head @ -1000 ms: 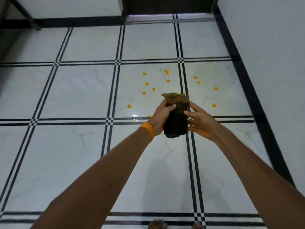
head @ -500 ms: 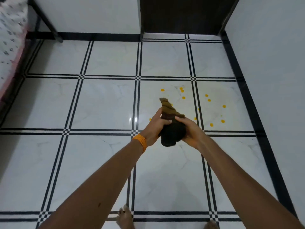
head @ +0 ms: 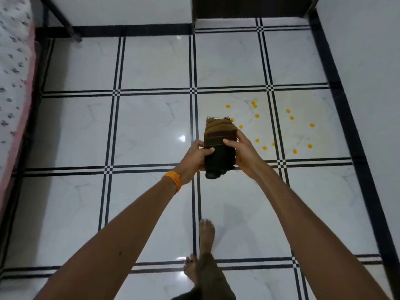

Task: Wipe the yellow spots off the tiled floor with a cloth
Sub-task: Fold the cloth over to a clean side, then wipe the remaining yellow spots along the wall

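Note:
I hold a folded cloth (head: 219, 137), dark with a brown fringed top, out in front of me above the floor. My left hand (head: 194, 158), with an orange band at the wrist, grips its left side. My right hand (head: 243, 151) grips its right side. Several small yellow spots (head: 287, 111) are scattered over the white tiled floor (head: 151, 126) ahead and to the right of the cloth, spread across two tiles. Some spots may lie hidden behind the cloth and my right hand.
A white wall (head: 368, 72) with a black skirting runs along the right. A bed with a patterned sheet (head: 13, 72) stands at the left, one dark leg (head: 62, 20) at the back. A dark doorway (head: 249, 6) is ahead. My bare feet (head: 204, 245) stand on the tiles below.
The view has tilted down and shifted, so the spots now lie farther right. The cloth went from bunched to a flatter upright fold between both hands. My feet have stepped forward.

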The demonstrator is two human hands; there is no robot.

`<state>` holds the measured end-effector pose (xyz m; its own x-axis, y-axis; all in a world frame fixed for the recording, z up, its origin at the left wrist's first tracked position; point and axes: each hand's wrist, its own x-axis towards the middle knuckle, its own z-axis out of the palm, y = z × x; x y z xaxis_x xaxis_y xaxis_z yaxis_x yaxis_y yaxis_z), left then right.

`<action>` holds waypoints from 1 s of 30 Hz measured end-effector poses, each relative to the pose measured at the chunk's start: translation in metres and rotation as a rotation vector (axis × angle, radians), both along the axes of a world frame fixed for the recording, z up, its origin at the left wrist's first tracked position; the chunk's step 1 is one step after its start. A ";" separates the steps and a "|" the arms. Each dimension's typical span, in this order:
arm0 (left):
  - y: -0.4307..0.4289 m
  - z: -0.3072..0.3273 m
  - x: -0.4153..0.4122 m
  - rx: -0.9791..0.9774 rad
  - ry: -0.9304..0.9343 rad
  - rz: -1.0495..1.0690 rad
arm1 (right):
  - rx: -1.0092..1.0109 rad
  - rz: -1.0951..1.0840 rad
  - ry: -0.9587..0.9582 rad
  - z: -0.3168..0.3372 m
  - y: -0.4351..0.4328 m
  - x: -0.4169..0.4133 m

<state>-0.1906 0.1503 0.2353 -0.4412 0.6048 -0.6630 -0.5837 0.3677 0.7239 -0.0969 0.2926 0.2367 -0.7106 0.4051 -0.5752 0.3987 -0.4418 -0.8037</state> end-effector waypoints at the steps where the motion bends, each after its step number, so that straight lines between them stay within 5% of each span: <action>1: 0.000 -0.001 -0.009 -0.005 0.016 -0.011 | 0.037 0.015 -0.015 0.000 -0.002 -0.008; 10: -0.018 -0.105 -0.057 -0.091 0.008 -0.060 | 0.161 0.189 -0.204 -0.102 -0.032 -0.057; 21: -0.025 -0.369 -0.131 -0.167 -0.109 -0.149 | -0.004 0.025 -0.390 -0.368 -0.047 -0.106; 30: 0.035 -0.538 -0.172 -0.019 -0.044 -0.093 | 0.311 -0.121 -0.323 -0.544 0.016 -0.154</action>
